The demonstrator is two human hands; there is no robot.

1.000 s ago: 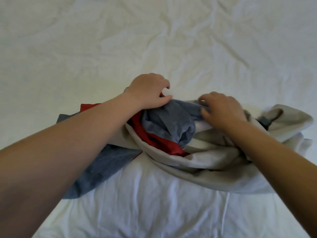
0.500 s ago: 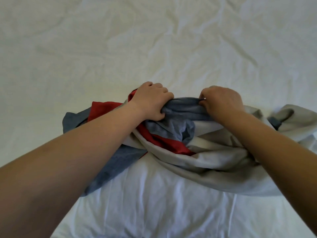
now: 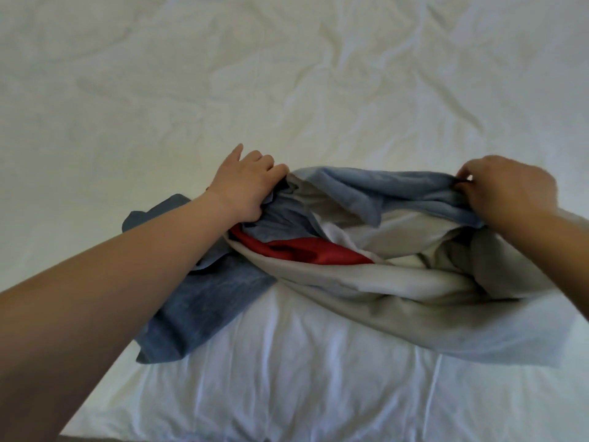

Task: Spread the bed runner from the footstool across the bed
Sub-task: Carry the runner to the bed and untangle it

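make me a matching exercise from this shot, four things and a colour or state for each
1 left hand
2 right hand
3 red band
4 bed sheet

a wrinkled and white
b pinches the blue edge of the bed runner
c grips the bunched cloth at its left end
d lies between blue and grey folds

Pairs: 1-c, 2-b, 3-d, 4-a

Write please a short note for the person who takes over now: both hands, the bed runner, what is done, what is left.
Left hand: grips the bed runner at its left end.
Right hand: pinches its blue edge at the right.
The bed runner lies bunched on the bed, blue, red and grey folds mixed.
Done: it is on the bed.
Left: draw it flat across the bed.
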